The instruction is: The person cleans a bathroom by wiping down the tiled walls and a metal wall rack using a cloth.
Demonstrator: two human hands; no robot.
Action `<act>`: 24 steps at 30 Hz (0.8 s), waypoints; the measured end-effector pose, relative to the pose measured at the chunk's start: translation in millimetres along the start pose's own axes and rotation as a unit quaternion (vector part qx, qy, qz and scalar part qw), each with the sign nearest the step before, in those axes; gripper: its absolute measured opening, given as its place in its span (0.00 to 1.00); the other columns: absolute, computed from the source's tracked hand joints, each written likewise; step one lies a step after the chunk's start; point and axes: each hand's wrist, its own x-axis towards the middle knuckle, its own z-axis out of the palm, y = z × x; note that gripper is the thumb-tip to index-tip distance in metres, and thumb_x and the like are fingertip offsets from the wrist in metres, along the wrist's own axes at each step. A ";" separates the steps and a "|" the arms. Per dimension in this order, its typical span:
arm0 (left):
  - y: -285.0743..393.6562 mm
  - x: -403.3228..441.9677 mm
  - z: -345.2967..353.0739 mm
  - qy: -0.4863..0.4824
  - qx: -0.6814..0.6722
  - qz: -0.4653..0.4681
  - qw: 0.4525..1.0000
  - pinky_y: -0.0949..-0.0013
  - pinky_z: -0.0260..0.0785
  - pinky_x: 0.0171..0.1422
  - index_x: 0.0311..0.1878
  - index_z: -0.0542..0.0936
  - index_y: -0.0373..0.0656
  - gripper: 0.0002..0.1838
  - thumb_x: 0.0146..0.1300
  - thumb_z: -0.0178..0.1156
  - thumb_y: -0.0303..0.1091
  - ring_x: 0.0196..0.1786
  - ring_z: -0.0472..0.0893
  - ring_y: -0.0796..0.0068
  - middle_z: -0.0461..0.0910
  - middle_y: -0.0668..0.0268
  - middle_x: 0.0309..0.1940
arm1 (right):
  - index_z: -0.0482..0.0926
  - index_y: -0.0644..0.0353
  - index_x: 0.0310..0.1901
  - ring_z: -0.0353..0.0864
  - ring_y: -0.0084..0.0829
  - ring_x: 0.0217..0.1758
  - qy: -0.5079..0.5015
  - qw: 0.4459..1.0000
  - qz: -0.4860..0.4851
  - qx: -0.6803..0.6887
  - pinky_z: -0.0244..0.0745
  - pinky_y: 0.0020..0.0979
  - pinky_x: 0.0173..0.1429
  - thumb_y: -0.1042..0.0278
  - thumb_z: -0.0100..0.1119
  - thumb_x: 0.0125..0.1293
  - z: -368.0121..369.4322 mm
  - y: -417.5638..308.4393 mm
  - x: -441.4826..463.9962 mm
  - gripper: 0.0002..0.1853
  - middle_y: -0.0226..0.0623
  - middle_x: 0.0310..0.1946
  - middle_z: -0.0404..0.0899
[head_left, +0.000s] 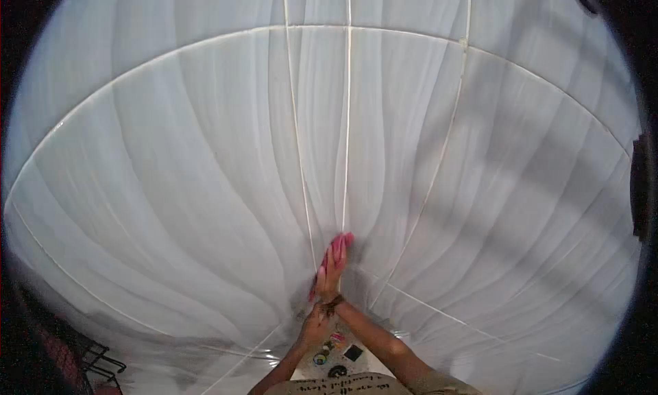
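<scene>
A pink cloth (348,238) is under my right hand (332,266), which presses it against the grey-white streaked tile wall (226,141). Pink edges show beyond the fingertips and at the side of the palm. A dark band (333,304) circles my right wrist. My left hand (315,324) is just below, close to that wrist; its fingers are too small and partly hidden to make out. Several thin white grout lines run up the wall above both hands.
Below my arms lie a round yellow-and-blue item (320,358), a small multicoloured item (338,338) and a black square (353,352). A dark wire rack (103,359) stands at lower left. A dark object (639,189) edges the right side.
</scene>
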 end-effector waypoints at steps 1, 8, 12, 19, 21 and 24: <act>0.4 3.5 -3.6 -0.023 -0.002 -0.011 1.000 0.62 0.64 0.57 0.63 0.56 0.42 0.24 0.63 0.47 0.30 0.51 0.74 0.61 0.74 0.57 0.46 | 0.64 0.61 0.61 0.45 0.50 0.70 0.000 1.000 0.025 -0.014 0.35 0.49 0.69 0.62 0.35 0.66 1.3 -0.9 -6.1 0.23 0.51 0.66 0.48; 88.6 -16.3 -20.4 -0.099 0.094 -0.016 0.990 0.64 0.66 0.56 0.66 0.51 0.47 0.28 0.66 0.48 0.37 0.50 0.75 0.63 0.73 0.59 0.48 | 0.70 0.51 0.57 0.58 0.49 0.65 0.051 0.961 -0.269 0.036 0.57 0.44 0.64 0.73 0.47 0.55 -2.9 -140.0 291.0 0.25 0.50 0.61 0.59; 93.4 -19.7 -26.8 -0.074 0.114 -0.034 0.990 0.63 0.66 0.56 0.67 0.51 0.48 0.28 0.65 0.48 0.35 0.53 0.74 0.63 0.73 0.60 0.51 | 0.73 0.55 0.52 0.67 0.49 0.50 0.147 0.938 -0.306 0.074 0.64 0.42 0.53 0.65 0.49 0.58 13.5 -255.9 385.7 0.18 0.48 0.49 0.67; 79.8 -42.6 -46.5 -0.072 0.164 -0.008 0.984 0.63 0.66 0.55 0.66 0.52 0.44 0.30 0.63 0.50 0.29 0.49 0.76 0.64 0.75 0.61 0.48 | 0.69 0.57 0.54 0.66 0.47 0.56 -0.013 0.908 -0.396 0.138 0.62 0.44 0.58 0.60 0.52 0.57 9.6 -220.2 265.0 0.22 0.47 0.53 0.66; 65.3 -29.7 -30.7 -0.057 0.133 0.000 0.989 0.63 0.66 0.55 0.66 0.51 0.43 0.30 0.63 0.50 0.29 0.50 0.75 0.62 0.75 0.61 0.48 | 0.68 0.57 0.55 0.64 0.47 0.57 0.043 0.942 -0.314 0.106 0.60 0.43 0.59 0.63 0.50 0.59 3.4 -161.4 340.2 0.21 0.47 0.53 0.65; 45.9 -1.8 -7.5 -0.071 0.100 -0.001 0.992 0.63 0.66 0.54 0.66 0.52 0.44 0.30 0.61 0.50 0.27 0.50 0.75 0.61 0.75 0.58 0.47 | 0.68 0.54 0.56 0.62 0.46 0.61 0.081 0.942 -0.316 0.083 0.58 0.42 0.62 0.67 0.49 0.60 -0.3 -211.4 341.5 0.21 0.46 0.58 0.63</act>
